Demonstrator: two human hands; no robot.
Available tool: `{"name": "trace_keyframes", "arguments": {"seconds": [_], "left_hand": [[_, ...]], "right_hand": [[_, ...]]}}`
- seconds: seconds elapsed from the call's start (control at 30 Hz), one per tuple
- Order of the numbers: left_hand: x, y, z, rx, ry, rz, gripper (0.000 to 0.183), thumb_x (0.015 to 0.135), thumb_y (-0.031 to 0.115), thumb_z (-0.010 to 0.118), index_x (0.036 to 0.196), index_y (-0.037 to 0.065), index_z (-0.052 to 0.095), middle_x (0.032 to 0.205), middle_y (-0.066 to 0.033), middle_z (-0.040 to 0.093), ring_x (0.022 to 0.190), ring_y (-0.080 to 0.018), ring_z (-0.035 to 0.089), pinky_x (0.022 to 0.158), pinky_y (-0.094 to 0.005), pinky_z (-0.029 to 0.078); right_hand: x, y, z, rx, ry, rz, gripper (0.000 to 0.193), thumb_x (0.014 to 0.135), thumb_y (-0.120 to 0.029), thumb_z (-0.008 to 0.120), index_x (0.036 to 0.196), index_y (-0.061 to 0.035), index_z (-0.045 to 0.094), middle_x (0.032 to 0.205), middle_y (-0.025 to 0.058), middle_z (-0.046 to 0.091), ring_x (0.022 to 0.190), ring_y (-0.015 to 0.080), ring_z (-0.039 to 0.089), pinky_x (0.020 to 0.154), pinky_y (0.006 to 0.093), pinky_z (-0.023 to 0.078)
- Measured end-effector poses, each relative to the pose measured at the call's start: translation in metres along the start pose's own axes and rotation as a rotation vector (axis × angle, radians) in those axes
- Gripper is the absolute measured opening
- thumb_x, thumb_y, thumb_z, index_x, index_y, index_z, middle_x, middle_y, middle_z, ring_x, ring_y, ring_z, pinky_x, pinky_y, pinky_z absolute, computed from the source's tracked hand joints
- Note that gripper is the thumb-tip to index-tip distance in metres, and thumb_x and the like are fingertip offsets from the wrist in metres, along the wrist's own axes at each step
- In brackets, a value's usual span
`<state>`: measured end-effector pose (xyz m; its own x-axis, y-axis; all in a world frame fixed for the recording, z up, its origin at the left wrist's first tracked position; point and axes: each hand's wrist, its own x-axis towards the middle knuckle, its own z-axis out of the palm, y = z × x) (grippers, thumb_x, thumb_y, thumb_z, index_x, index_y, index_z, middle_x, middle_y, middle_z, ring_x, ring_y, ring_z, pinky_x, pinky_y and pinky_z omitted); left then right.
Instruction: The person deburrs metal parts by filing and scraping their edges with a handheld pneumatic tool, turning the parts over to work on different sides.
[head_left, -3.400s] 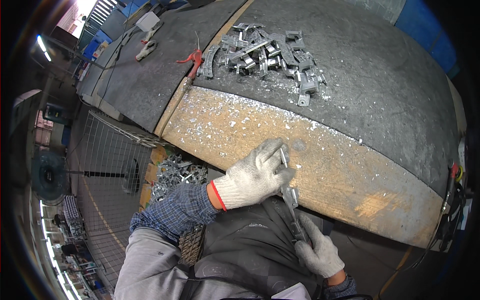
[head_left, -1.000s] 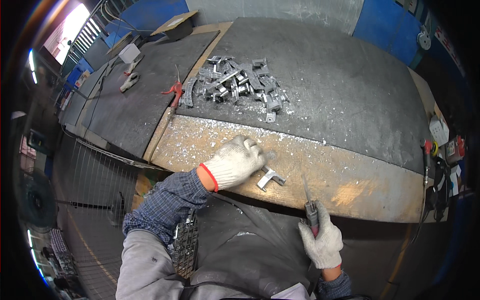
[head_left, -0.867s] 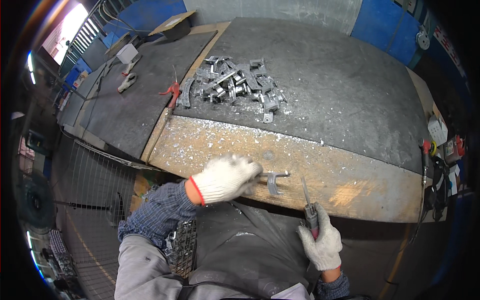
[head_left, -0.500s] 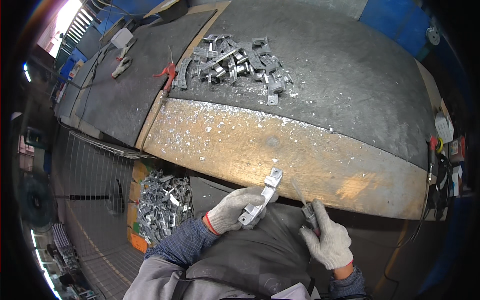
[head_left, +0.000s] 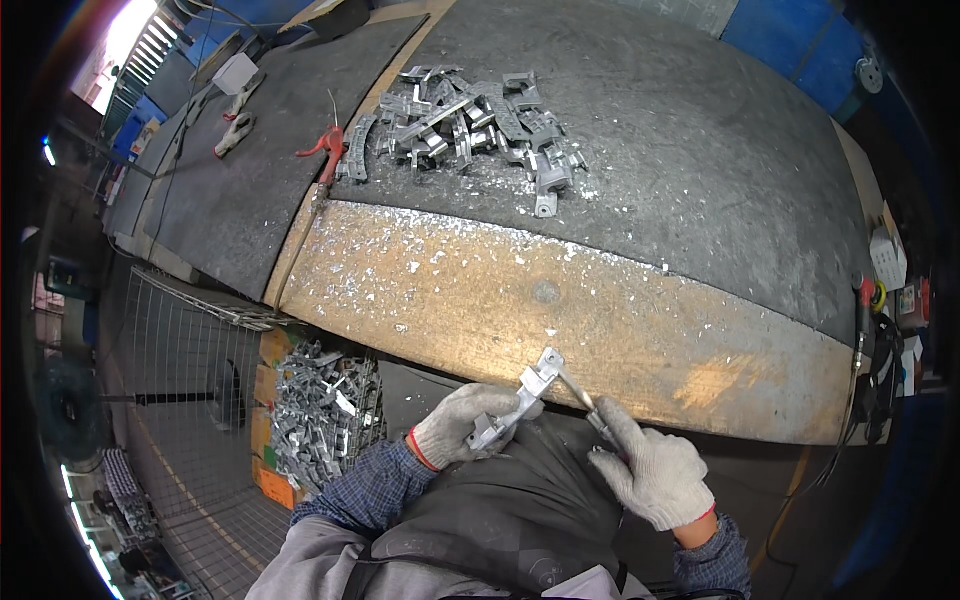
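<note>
My left hand (head_left: 452,424), in a white knit glove with a red cuff, is closed around a silvery cast metal bracket (head_left: 536,384). The bracket is tilted, its far end with a small hole pointing toward the wooden table edge. My right hand (head_left: 662,478), gloved alike, grips a slim file-like tool (head_left: 577,392), index finger stretched along it. The tool's tip meets the bracket near its far end. Most of the handle is hidden in my right palm.
Several similar brackets lie heaped (head_left: 470,125) on the black mat, beside a red air blow gun (head_left: 330,152). Metal flakes litter the wooden strip (head_left: 450,290). A wire basket of metal parts (head_left: 325,420) stands below at left. Gloves (head_left: 236,134) lie on the left mat.
The file-like tool has moved up-left from beside the bracket to touch its far end. My left hand has tilted the bracket; my right hand has shifted slightly.
</note>
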<state>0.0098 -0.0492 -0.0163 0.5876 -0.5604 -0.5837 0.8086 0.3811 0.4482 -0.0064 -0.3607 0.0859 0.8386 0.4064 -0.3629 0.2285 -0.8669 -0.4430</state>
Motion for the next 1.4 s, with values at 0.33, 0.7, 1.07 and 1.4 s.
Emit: {"name": "trace_keyframes", "arguments": {"seconds": [0.33,0.7,1.07,1.4], "left_hand": [[-0.003,-0.002,0.000,-0.135,-0.085,0.006,0.049,0.109,0.032,0.067,0.129,-0.013,0.068,0.063,-0.0096,0.061,0.041,-0.0143,0.050,0.033,-0.0280,0.035],[-0.003,-0.007,0.007,-0.169,-0.088,0.018,0.052,0.108,0.033,0.067,0.137,-0.010,0.066,0.069,-0.0029,0.062,0.052,-0.0116,0.057,0.046,-0.0286,0.047],[0.007,-0.048,-0.001,1.138,0.465,0.610,0.028,0.106,0.027,0.072,0.120,0.003,0.079,0.098,-0.0209,0.078,0.090,-0.0361,0.077,0.076,-0.0447,0.060],[0.032,-0.071,-0.019,1.609,0.828,0.898,0.021,0.091,0.021,0.090,0.097,0.008,0.076,0.083,-0.0109,0.072,0.073,-0.0327,0.072,0.067,-0.0411,0.057]], "right_hand": [[0.002,-0.007,0.000,0.256,-0.126,0.081,0.078,0.100,-0.049,0.077,0.165,-0.0176,0.050,0.082,0.0159,0.076,0.079,0.0421,0.079,0.071,0.0497,0.063],[-0.003,-0.029,0.033,0.316,-0.492,-0.224,0.074,0.103,-0.053,0.072,0.164,-0.0178,0.051,0.097,0.0216,0.081,0.084,0.0419,0.079,0.074,0.0498,0.065],[-0.035,-0.019,0.047,0.225,0.003,-0.118,0.075,0.098,-0.046,0.079,0.161,-0.0108,0.056,0.081,0.0193,0.076,0.068,0.0386,0.077,0.062,0.0472,0.063],[-0.021,-0.010,0.036,0.188,-0.072,-0.065,0.076,0.099,-0.045,0.079,0.164,-0.0154,0.053,0.078,0.0199,0.075,0.067,0.0405,0.076,0.061,0.0502,0.061]]}}
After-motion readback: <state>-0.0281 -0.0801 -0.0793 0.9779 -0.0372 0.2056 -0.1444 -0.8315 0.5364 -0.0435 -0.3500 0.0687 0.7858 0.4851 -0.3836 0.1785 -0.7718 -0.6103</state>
